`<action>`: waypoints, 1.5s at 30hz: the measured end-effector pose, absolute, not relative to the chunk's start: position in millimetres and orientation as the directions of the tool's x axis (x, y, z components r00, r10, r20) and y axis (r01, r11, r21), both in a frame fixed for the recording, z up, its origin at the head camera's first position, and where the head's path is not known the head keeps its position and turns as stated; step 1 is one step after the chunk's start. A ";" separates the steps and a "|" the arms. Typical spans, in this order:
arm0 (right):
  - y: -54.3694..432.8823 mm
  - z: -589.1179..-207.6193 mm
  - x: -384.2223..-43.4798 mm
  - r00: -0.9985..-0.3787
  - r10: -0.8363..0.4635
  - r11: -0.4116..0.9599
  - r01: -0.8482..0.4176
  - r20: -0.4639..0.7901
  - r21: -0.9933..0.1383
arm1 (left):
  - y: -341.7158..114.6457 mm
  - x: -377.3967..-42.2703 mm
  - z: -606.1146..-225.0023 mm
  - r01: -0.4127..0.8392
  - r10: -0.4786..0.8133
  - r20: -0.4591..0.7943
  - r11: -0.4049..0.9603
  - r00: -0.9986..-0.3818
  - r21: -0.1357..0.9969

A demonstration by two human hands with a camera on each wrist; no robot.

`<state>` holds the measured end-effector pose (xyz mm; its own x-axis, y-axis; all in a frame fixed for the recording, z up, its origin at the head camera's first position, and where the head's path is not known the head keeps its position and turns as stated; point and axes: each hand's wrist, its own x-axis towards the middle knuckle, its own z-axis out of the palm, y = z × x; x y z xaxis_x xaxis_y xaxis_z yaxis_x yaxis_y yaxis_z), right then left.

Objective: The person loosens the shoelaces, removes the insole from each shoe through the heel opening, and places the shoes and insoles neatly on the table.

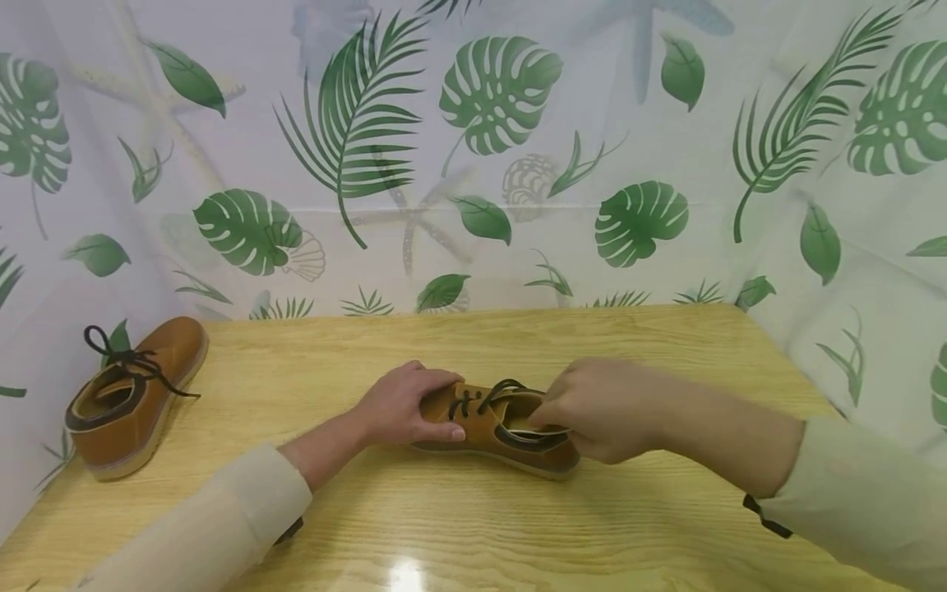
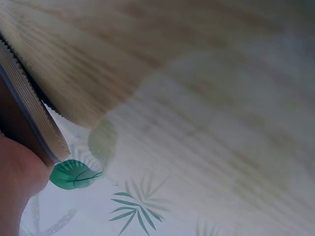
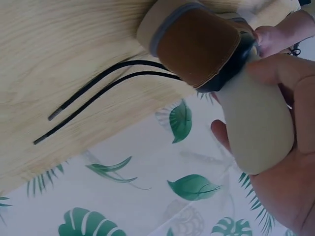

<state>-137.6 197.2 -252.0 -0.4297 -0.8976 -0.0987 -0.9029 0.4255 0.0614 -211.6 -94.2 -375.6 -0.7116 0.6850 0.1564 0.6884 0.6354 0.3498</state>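
Note:
A brown leather shoe (image 1: 481, 429) with black laces lies on its sole on the table, toe to the left. My left hand (image 1: 407, 407) grips its toe, thumb on the near side. In the left wrist view, part of this hand shows beside the ridged sole edge. My right hand (image 1: 610, 409) is at the shoe's heel opening. The right wrist view shows it holding a pale insole (image 3: 256, 125) between thumb and fingers. The insole's wide rounded end sticks out of the opening, and its other end is hidden inside the shoe. Two loose lace ends (image 3: 93, 88) trail over the shoe's side.
A matching brown shoe (image 1: 118, 444) with a tied black lace stands at the table's left edge. The wood-grain table (image 1: 459, 526) meets a leaf-printed white curtain (image 1: 414, 164) at the back and both sides.

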 end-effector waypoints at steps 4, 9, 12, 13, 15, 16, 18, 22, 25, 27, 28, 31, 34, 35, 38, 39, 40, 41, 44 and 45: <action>189.8 -254.4 -134.6 -0.429 -0.891 0.414 -0.902 -0.150 0.122 | -94.4 -211.4 -376.9 0.691 0.685 0.162 0.634 -0.710 0.347; 191.9 -265.1 -133.0 -0.436 -0.892 0.425 -0.899 -0.120 0.110 | -94.3 -211.0 -375.4 0.692 0.685 0.162 0.635 -0.710 0.344; 197.3 -272.4 -133.4 -0.428 -0.901 0.415 -0.898 -0.074 0.145 | -94.0 -210.7 -374.2 0.692 0.688 0.158 0.632 -0.708 0.349; 199.2 -274.6 -134.1 -0.411 -0.911 0.398 -0.902 -0.048 0.169 | -94.0 -210.6 -373.9 0.691 0.688 0.157 0.632 -0.709 0.351; 202.5 -277.5 -136.2 -0.364 -0.932 0.356 -0.910 0.006 0.212 | -94.0 -210.4 -373.7 0.690 0.688 0.157 0.631 -0.709 0.355; 203.9 -278.1 -137.5 -0.337 -0.941 0.335 -0.914 0.029 0.228 | -94.1 -210.3 -373.7 0.690 0.687 0.157 0.630 -0.709 0.356; 206.4 -277.3 -139.5 -0.295 -0.953 0.302 -0.919 0.066 0.252 | -94.4 -210.2 -373.8 0.689 0.686 0.159 0.631 -0.710 0.357; 209.7 -272.3 -141.2 -0.266 -0.960 0.281 -0.929 0.091 0.243 | -94.9 -210.2 -374.2 0.685 0.682 0.158 0.633 -0.714 0.360; 212.2 -269.2 -141.4 -0.269 -0.958 0.285 -0.932 0.099 0.224 | -95.1 -210.4 -374.5 0.682 0.680 0.157 0.635 -0.716 0.362; 214.3 -267.4 -141.3 -0.274 -0.956 0.290 -0.933 0.102 0.212 | -95.2 -210.5 -374.7 0.681 0.679 0.155 0.637 -0.718 0.361; 215.3 -266.6 -141.2 -0.274 -0.956 0.290 -0.934 0.106 0.208 | -95.2 -210.5 -374.7 0.680 0.678 0.155 0.638 -0.718 0.361; 217.5 -264.2 -141.3 -0.259 -0.959 0.279 -0.937 0.118 0.210 | -95.2 -210.3 -374.6 0.678 0.677 0.152 0.640 -0.720 0.361; 219.3 -261.1 -141.4 -0.237 -0.962 0.262 -0.940 0.134 0.219 | -94.9 -210.0 -374.3 0.676 0.677 0.148 0.642 -0.721 0.362; 219.9 -259.9 -141.5 -0.229 -0.963 0.256 -0.941 0.143 0.221 | -94.9 -210.0 -374.2 0.676 0.677 0.147 0.642 -0.721 0.362; 221.7 -255.6 -141.9 -0.210 -0.963 0.245 -0.944 0.172 0.222 | -94.7 -209.8 -373.9 0.675 0.678 0.143 0.642 -0.721 0.363; 222.4 -254.0 -142.1 -0.204 -0.962 0.243 -0.945 0.183 0.219 | -94.7 -209.7 -373.9 0.675 0.678 0.143 0.642 -0.721 0.364; 223.1 -252.5 -142.3 -0.198 -0.960 0.239 -0.947 0.195 0.215 | -94.8 -209.7 -373.8 0.675 0.677 0.143 0.642 -0.722 0.364; 223.9 -251.1 -142.4 -0.195 -0.959 0.238 -0.948 0.205 0.212 | -94.8 -209.7 -373.8 0.675 0.678 0.143 0.641 -0.721 0.365; 225.9 -246.6 -142.5 -0.181 -0.956 0.229 -0.953 0.232 0.199 | -95.1 -209.7 -374.0 0.675 0.678 0.144 0.640 -0.721 0.366; 226.5 -245.0 -142.4 -0.177 -0.955 0.226 -0.954 0.238 0.195 | -95.2 -209.8 -374.1 0.675 0.677 0.144 0.641 -0.722 0.366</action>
